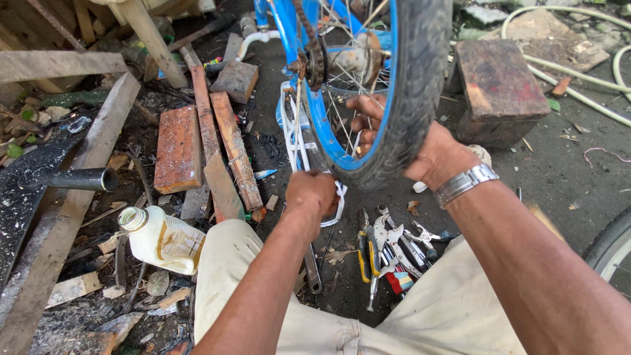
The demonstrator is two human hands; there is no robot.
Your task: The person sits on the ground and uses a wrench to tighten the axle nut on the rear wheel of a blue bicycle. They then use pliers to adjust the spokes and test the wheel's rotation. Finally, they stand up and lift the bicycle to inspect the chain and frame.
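Bicycle wheel (401, 92) gripped by right hand (430, 154); left hand (312, 194) fisted beside white jug (161, 240).

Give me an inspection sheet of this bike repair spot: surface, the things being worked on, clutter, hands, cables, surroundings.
Surface: dark dirt ground, littered with debris.
Job's things: blue-rimmed bicycle wheel with black tyre, chain and sprocket beside it.
Clutter: pliers and wrenches pile, white plastic jug, wood planks, black pipe.
Hands: left hand closed low by the rim; right hand around the tyre, fingers among the spokes, metal watch on the wrist.
Cables: pale hose at upper right.
Surroundings: wooden stool, second tyre at right edge.
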